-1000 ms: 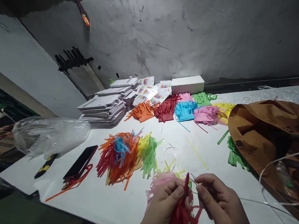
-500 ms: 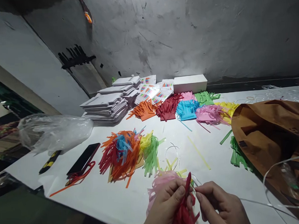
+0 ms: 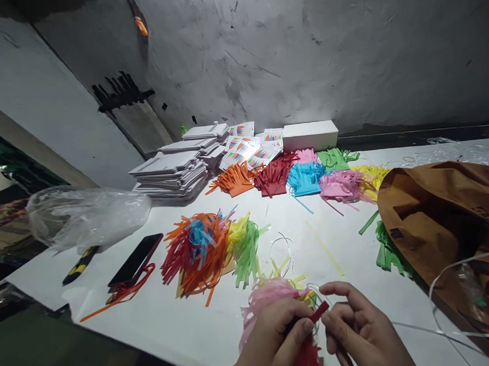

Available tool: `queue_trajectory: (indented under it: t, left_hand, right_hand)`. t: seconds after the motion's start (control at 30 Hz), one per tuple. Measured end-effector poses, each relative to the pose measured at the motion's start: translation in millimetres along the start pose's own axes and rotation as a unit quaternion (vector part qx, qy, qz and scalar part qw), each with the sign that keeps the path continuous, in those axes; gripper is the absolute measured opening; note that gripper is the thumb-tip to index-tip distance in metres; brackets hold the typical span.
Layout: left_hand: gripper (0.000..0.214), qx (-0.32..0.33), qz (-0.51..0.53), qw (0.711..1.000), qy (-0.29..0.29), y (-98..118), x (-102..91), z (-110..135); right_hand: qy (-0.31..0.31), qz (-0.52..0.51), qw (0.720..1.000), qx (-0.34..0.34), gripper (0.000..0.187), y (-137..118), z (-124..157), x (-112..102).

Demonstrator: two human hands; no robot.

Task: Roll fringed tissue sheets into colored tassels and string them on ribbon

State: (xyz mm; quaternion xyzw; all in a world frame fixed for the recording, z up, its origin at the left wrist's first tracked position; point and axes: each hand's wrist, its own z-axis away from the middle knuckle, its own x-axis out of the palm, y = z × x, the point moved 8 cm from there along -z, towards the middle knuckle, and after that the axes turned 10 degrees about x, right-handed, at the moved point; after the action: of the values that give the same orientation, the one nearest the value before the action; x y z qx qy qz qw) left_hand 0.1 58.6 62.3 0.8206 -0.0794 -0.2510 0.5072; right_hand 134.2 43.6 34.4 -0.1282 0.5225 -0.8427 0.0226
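Note:
Near the table's front edge, my left hand (image 3: 277, 337) is closed around a red tissue-paper tassel (image 3: 308, 360). Its rolled red end sticks out past the fingertips, and its fringe hangs below the hand. My right hand (image 3: 361, 330) is just to the right, index finger stretched out and thumb close to the rolled end; whether the thumb touches it I cannot tell. A white cord (image 3: 312, 286) loops beside the right index finger. Behind my left hand lies a pink tassel (image 3: 267, 299), partly hidden, with yellow strips by it.
A mixed tassel pile (image 3: 202, 250) lies mid-table, with a phone (image 3: 137, 259), a utility knife (image 3: 80, 266) and a plastic bag (image 3: 94, 212) leftward. Paper stacks (image 3: 172, 176), a white box (image 3: 311, 136) and coloured tassels (image 3: 307, 178) line the back. A brown bag (image 3: 445, 194) stands right.
The red tassel's rolled end has tipped from upright to leaning right. My right hand's fingers have spread from a pinch, with the index finger raised.

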Motion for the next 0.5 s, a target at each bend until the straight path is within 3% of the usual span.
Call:
queue_trajectory:
  t: [0.1,0.23,0.3,0.37,0.43,0.5]
  left_hand:
    - [0.020,0.050,-0.052,0.997,-0.011,4.8,0.3,-0.7]
    - [0.016,0.127,-0.136,0.982,-0.016,20.0,1.1,-3.6]
    - [0.017,0.175,-0.180,0.968,-0.008,32.8,-0.3,-5.2]
    - [0.018,0.196,-0.217,0.956,-0.011,39.2,1.4,-6.5]
    - [0.018,0.188,-0.236,0.953,-0.025,35.0,8.2,-6.7]
    - [0.014,0.180,-0.234,0.955,-0.039,25.0,18.9,-4.1]
  right_hand:
    - [-0.062,-0.020,0.998,0.012,0.063,9.2,-5.6,4.9]
    - [-0.090,-0.078,0.993,0.012,0.061,20.9,-10.7,7.7]
    - [-0.055,-0.067,0.996,-0.009,0.053,20.5,-11.3,5.2]
    - [0.007,-0.007,0.997,-0.079,0.040,8.0,-8.6,1.2]
    - [0.076,0.042,0.980,-0.180,0.033,-13.9,-1.4,-3.6]
    - [0.122,0.010,0.964,-0.236,0.030,-30.9,3.6,-13.9]
